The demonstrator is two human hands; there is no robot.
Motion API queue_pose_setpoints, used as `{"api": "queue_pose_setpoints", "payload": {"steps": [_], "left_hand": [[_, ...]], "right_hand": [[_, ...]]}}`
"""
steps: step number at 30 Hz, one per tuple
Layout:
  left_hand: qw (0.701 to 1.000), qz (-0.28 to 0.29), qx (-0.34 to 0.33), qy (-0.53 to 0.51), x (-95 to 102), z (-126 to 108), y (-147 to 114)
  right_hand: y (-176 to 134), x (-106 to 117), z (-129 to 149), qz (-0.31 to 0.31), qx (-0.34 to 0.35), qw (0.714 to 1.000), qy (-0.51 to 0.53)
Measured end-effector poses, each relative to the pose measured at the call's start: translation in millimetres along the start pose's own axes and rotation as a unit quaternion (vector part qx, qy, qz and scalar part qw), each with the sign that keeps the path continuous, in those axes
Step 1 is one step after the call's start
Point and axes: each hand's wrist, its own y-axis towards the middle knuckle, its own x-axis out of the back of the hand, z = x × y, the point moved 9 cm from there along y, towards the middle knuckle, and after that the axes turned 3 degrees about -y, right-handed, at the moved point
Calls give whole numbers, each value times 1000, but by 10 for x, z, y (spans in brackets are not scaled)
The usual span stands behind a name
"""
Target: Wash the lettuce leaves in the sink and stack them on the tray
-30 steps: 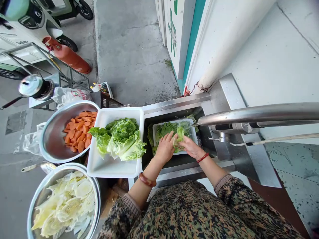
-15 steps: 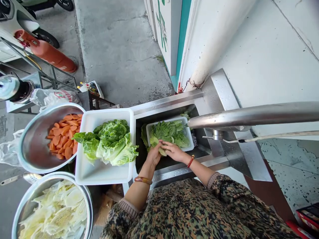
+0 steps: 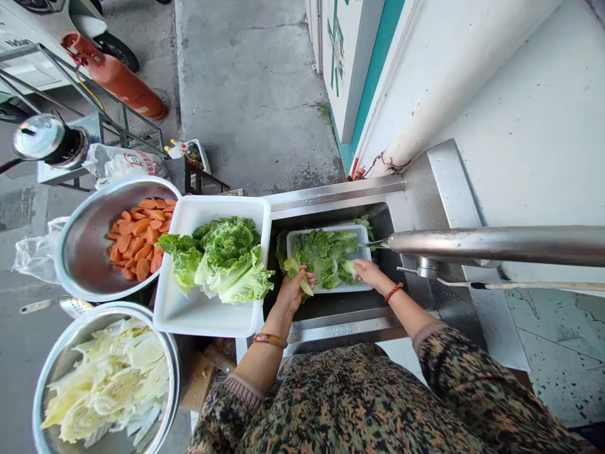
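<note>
Inside the metal sink (image 3: 340, 309) sits a white plastic basin (image 3: 363, 236) full of green lettuce leaves (image 3: 321, 249). At its near left corner, my left hand (image 3: 293, 290) is closed on a lettuce leaf (image 3: 307, 288) whose pale stem sticks out past the fingers. My right hand (image 3: 371, 273) pinches the pale stem end of another lettuce leaf (image 3: 348, 267) at the basin's right side. Water runs from the faucet (image 3: 472, 246) toward the basin's right edge. Left of the sink, a head of lettuce (image 3: 227, 258) lies in a white tray (image 3: 208, 318).
Sliced carrots (image 3: 142, 236) fill part of a metal bowl (image 3: 85, 252) at left. Below it, another bowl (image 3: 42, 372) holds cut cabbage (image 3: 113, 384). A slotted ladle (image 3: 70, 307) lies between them. Beyond stand a pot (image 3: 42, 139) and a red gas cylinder (image 3: 118, 79).
My hands were together at the basin's near edge and have separated. My right hand has moved right to a leaf stem; my left keeps a leaf. The camera view has shifted.
</note>
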Motion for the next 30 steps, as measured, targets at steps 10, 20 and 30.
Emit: {"api": "queue_pose_setpoints", "payload": {"steps": [10, 20, 30], "left_hand": [[999, 1, 30, 23, -111, 120, 14], [998, 19, 41, -50, -402, 209, 48], [997, -58, 30, -30, 19, 223, 28]], "right_hand": [[298, 351, 122, -176, -22, 978, 110], [-347, -311, 1120, -114, 275, 951, 83], [308, -262, -21, -22, -5, 994, -103]]}}
